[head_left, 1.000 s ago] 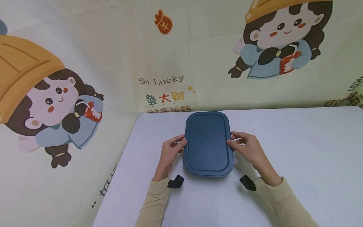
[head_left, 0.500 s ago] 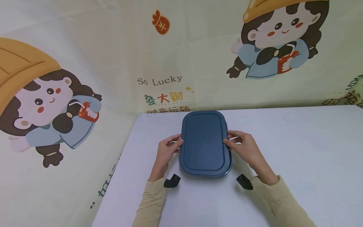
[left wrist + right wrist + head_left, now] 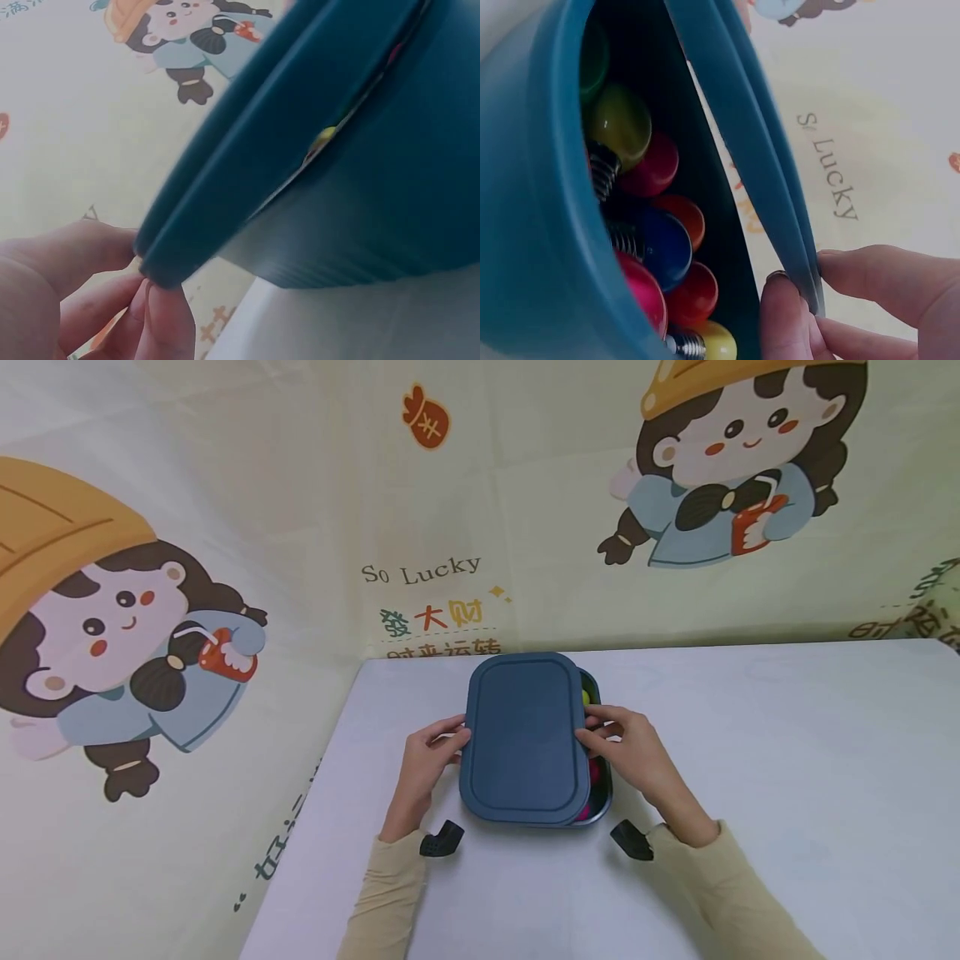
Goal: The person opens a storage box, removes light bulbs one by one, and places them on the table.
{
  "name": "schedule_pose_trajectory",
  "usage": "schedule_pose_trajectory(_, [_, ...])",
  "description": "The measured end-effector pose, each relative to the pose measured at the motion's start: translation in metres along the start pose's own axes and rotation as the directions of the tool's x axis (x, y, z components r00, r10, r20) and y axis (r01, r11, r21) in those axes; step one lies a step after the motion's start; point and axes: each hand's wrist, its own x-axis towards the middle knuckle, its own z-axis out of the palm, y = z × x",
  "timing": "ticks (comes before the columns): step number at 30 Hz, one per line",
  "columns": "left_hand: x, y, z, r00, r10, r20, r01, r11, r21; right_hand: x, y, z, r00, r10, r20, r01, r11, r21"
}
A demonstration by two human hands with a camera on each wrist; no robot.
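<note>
A blue lid (image 3: 525, 739) with rounded corners lies shifted left over a deep blue box (image 3: 602, 797). My left hand (image 3: 429, 764) pinches the lid's left edge between thumb and fingers; in the left wrist view the lid's rim (image 3: 247, 135) stands apart from the box wall (image 3: 375, 202). The right edge is pinched by my right hand (image 3: 626, 747). Through the gap on the right, the right wrist view shows several coloured light bulbs inside, among them a yellow bulb (image 3: 622, 124), a blue bulb (image 3: 664, 247) and a red bulb (image 3: 694, 292), with metal screw bases. The lid hides the rest of them.
The box stands on a white table (image 3: 787, 760) near its back edge. Behind and to the left hangs a cream cloth (image 3: 555, 527) printed with cartoon figures and lettering. Black wrist cameras (image 3: 442, 839) sit at both cuffs.
Both hands have moved left with the lid, off its place on the box. The box's right side has come into view, with coloured bulbs showing in the gap.
</note>
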Motion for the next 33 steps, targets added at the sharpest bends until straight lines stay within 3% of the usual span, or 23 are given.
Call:
schedule_pose_trajectory(8, [-0.005,0.004,-0.015,1.000,-0.012,-0.019,0.013,1.000,0.025,0.003,-0.009,0.012,1.000,-0.022,0.012,0.022,0.999,-0.035])
schedule_pose_trajectory(33, [-0.004,0.002,-0.056,0.999,-0.004,-0.051,0.010,0.993,0.121,0.014,-0.030,0.049,0.999,-0.029,0.044,0.030,0.999,-0.012])
